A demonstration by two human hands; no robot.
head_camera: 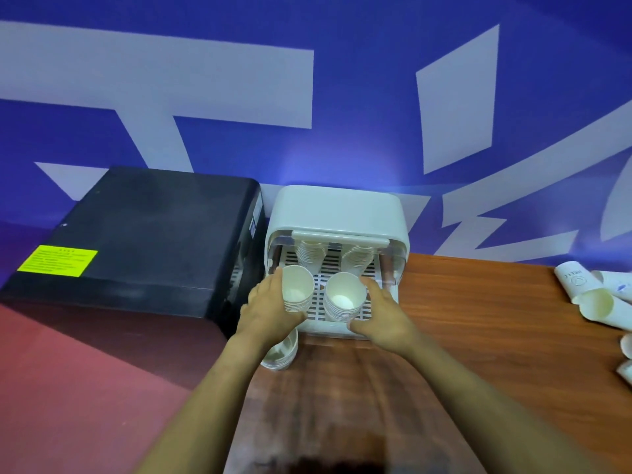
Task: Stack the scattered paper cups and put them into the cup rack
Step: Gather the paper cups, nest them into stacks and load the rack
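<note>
Two hands (270,309) (383,314) hold two cup stacks (297,289) (343,297).

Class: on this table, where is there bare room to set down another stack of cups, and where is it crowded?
Bare wood lies between the cup rack and the loose cups at the right edge, and in front, between the forearms. The rack's slatted tray is crowded: two stacks behind, and one in each hand.

Black box (136,241) tight beside rack (337,206)
</note>
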